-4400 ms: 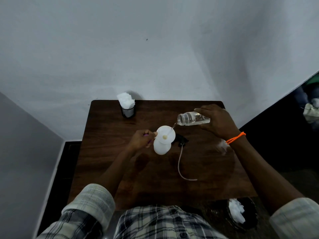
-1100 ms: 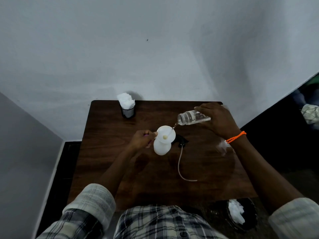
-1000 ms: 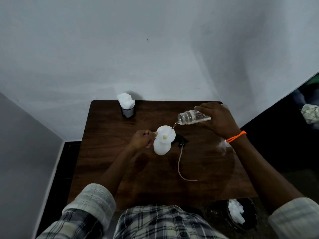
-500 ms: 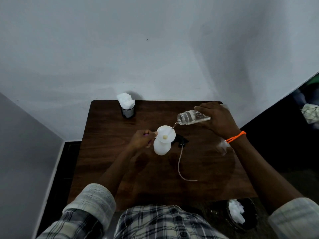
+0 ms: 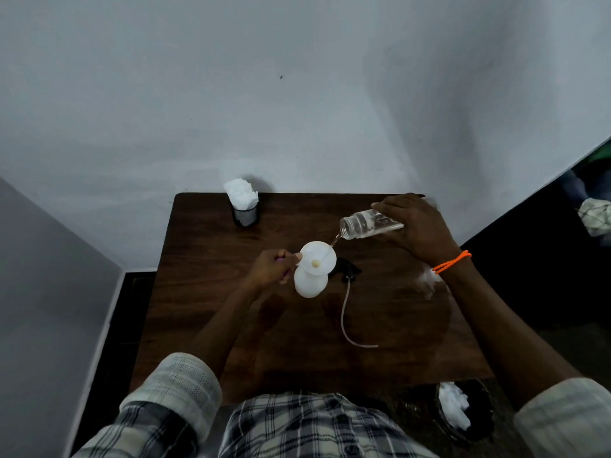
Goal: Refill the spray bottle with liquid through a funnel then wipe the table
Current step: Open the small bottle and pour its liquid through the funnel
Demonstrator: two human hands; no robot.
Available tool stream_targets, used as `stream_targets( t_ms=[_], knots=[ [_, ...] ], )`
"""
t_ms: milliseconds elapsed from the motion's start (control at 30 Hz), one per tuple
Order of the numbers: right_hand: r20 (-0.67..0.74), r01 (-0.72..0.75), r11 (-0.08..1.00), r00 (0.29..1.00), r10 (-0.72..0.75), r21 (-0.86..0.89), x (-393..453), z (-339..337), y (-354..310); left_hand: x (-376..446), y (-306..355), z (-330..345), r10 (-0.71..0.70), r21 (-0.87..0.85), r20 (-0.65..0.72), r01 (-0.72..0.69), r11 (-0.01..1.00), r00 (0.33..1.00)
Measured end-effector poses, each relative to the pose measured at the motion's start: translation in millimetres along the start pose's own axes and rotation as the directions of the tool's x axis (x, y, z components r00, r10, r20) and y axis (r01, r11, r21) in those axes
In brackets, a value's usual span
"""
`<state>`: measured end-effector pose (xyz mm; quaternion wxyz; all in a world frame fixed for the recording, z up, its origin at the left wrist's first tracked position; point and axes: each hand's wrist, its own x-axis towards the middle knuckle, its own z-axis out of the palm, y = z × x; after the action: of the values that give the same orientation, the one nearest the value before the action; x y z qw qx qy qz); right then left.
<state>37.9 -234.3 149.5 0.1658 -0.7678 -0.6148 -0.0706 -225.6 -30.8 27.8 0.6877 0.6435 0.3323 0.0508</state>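
Head view: at frame centre, a white spray bottle (image 5: 310, 284) stands on a dark wooden table (image 5: 205, 292) with a white funnel (image 5: 318, 260) in its neck. The left hand (image 5: 272, 267) pinches the funnel's rim. Right of centre, the right hand (image 5: 415, 228) is wrapped around a tilted clear bottle (image 5: 367, 224), pouring a thin stream into the funnel. The black sprayer head (image 5: 345, 271) and its tube lie just right of the bottle.

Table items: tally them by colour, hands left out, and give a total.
White: 3 - funnel, spray bottle, tissue wad
Clear: 2 - pouring bottle, dip tube
Black: 2 - spray head, mesh cup of white tissues
Total: 7
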Motion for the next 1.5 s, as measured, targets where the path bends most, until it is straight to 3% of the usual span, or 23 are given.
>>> stream_targets(
  t_ms=[1500],
  knots=[
    [-0.030,0.022,0.999,0.999,-0.023,-0.034,-3,-10,-8,-1,-9,3,-0.023,-0.011,-0.033,0.022,1.000,0.999]
  ],
)
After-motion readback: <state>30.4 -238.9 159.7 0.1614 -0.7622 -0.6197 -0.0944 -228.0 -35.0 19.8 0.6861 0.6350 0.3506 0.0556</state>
